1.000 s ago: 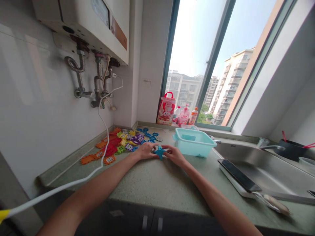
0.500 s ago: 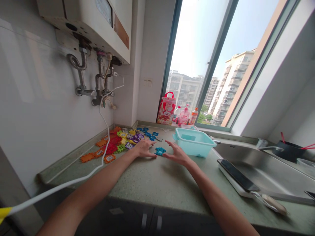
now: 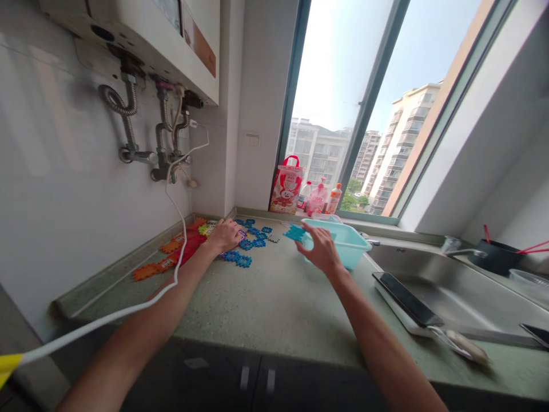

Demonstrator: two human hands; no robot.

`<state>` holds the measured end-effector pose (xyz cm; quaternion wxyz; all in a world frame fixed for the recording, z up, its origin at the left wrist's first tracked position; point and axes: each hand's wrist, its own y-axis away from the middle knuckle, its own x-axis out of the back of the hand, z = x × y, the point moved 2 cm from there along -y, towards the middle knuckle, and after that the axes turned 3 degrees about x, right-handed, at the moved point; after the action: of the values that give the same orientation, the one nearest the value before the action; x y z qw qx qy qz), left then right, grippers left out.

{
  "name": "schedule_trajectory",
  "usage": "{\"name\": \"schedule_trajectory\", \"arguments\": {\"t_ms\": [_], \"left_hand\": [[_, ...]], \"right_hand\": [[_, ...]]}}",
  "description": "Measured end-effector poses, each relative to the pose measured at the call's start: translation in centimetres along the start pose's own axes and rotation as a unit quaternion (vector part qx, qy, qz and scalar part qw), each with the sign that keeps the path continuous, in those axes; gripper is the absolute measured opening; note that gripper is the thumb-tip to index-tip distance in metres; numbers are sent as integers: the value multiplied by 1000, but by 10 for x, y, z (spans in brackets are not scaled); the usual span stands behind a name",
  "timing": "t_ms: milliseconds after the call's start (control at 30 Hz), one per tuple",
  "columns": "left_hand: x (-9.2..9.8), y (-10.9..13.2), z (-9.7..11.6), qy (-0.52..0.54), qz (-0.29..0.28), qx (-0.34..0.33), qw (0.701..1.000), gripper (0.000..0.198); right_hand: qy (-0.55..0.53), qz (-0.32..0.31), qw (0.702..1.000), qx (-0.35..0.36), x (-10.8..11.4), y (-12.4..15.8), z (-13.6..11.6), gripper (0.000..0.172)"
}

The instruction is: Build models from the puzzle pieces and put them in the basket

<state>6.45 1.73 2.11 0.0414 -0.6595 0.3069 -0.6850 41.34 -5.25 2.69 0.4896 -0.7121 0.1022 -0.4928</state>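
My right hand [image 3: 321,250] pinches a light blue interlocking tile [image 3: 294,232] between thumb and fingers, in front of the turquoise plastic bin's [image 3: 354,254] left end. The tile is raised above the counter. Over on the left, my left hand [image 3: 226,236] lies on the pile of colourful gear-edged tiles, fingers apart and bent down; the fingertips are partly hidden. Near it are red tiles [image 3: 191,252], orange tiles [image 3: 148,271] and a few purple ones. Darker blue tiles [image 3: 244,261] lie just to the right of its wrist, with more blue tiles [image 3: 258,233] behind.
A white cable [image 3: 177,269] crosses the counter's left side beneath the water heater [image 3: 141,46]. Right of the bin is a steel sink [image 3: 429,266], with a dark phone-like slab [image 3: 405,297] at its edge. Bottles [image 3: 317,199] and a red-and-white bag [image 3: 286,186] stand on the windowsill.
My hands have moved apart. The right has lifted the light blue tile off the counter toward the bin; the left has gone left onto the pile. The view has shifted slightly.
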Motion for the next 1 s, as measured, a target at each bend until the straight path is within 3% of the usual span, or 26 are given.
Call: {"name": "schedule_trajectory", "arguments": {"t_ms": [100, 200, 300, 433, 567, 767, 867, 1000], "left_hand": [[0, -1, -3, -6, -63, 14, 998, 30], [-3, -2, -8, 18, -134, 18, 991, 25], [-6, -2, -9, 48, -166, 8, 985, 24], [-14, 2, 5, 60, -174, -2, 983, 46], [-24, 7, 24, 49, -205, -3, 978, 49], [-23, 10, 39, 53, -229, -20, 972, 50], [-19, 13, 50, 73, -228, -50, 970, 48], [-18, 19, 74, 121, -204, -132, 962, 40]], "right_hand": [[93, 102, 987, -88, 27, 4, 38, 62], [164, 112, 968, -151, 40, 13, 62, 63], [208, 94, 957, -178, 44, 16, 66, 63], [217, 108, 960, -138, 42, 10, 45, 57], [167, 78, 982, -51, 25, 5, 11, 49], [54, -3, 997, 47, -22, 4, -34, 46], [-2, -45, 997, 57, -40, 7, -41, 44], [-47, -118, 991, 33, -58, 16, -31, 42]]}}
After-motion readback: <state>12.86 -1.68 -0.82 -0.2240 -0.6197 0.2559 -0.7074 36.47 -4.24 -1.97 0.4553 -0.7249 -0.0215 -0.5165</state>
